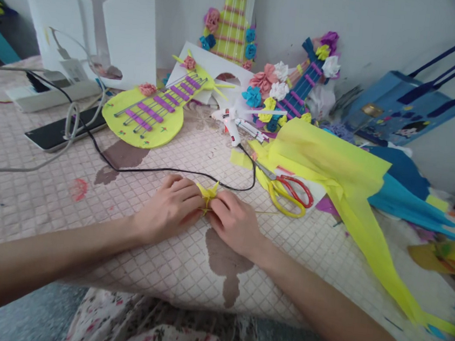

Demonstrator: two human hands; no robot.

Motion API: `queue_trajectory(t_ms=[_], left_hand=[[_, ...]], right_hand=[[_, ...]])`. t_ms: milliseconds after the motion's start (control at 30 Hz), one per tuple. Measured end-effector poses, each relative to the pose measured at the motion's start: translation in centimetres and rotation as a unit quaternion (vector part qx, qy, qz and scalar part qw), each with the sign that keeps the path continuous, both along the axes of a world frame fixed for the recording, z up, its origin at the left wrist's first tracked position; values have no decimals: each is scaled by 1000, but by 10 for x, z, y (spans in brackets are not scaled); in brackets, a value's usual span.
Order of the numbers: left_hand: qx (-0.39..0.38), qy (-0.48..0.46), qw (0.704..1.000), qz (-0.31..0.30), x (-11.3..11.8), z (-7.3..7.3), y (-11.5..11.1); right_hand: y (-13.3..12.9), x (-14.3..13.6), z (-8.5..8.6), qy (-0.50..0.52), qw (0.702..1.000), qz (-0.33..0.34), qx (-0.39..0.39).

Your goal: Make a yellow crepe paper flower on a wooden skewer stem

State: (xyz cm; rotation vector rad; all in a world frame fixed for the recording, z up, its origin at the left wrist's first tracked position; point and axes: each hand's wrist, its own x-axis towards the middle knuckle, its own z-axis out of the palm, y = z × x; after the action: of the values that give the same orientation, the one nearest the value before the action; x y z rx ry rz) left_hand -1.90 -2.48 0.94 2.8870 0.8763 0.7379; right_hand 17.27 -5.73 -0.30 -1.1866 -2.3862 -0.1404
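Note:
Near the table's front edge, my left hand [173, 205] and my right hand [235, 220] meet with fingers bent together around a small yellow paper piece [209, 192]. Its pointed tips stick up between the fingertips, and its lower part is partly hidden by them. A thin yellowish strand [267, 213] runs rightward from my right hand toward scissors with red and yellow handles [290, 194]. Behind the hands lies the black cord [162, 170] of a white glue gun [232, 129].
A yellow paper guitar [147, 116] lies at the back left, beside a phone [58, 134] and a power strip [44, 91]. Yellow crepe paper [330, 157] spreads across the right. Behind it stand a flower-trimmed blue guitar [300, 94] and a blue bag [400, 107].

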Motion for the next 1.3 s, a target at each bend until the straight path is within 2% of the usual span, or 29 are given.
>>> queue_trajectory(t_ms=[200,367,733,1033,1300], left_hand=[[-7,3,1000,3,-1,1,0],[-12,-17,1000,6,-1,3,1],[-49,-59,996,38,-1,3,3],[-64,-62,995,44,1,0,5],[-60,-66,995,33,0,5,3]], right_hand=[[0,2,-2,6,1000,6,-14],[0,6,0,66,997,35,-35],[2,6,3,140,989,49,-14],[2,3,3,131,991,37,-6],[1,3,6,128,991,25,-26]])
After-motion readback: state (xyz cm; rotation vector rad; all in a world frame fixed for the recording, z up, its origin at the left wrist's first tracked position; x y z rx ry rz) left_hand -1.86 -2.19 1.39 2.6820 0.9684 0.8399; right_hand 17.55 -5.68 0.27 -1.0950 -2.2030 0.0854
